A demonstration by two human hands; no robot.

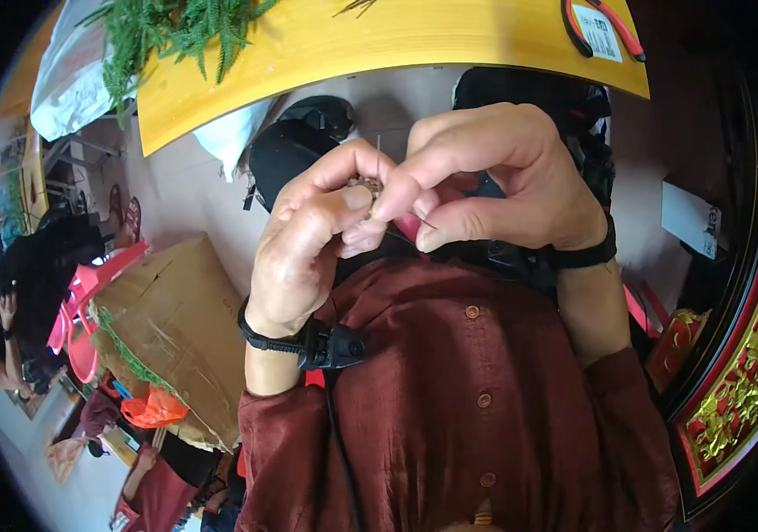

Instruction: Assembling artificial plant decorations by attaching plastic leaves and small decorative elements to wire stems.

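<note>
Both my hands meet over my lap, just short of the table's near edge. Between thumb and fingers, my left hand pinches a small brown, rough-looking piece; its kind is hard to make out, partly covered by fingertips. A thin wire sticks up from beside it. My right hand is closed too, its index fingertip against the brown piece. A thin dark wire end shows by the right thumb tip, seemingly pinched there.
Ahead is a yellow table with green artificial-looking sprigs and a red-and-black handled tool. A cardboard box, pink stool and orange bag stand left, near other people. A gold carved panel is at right.
</note>
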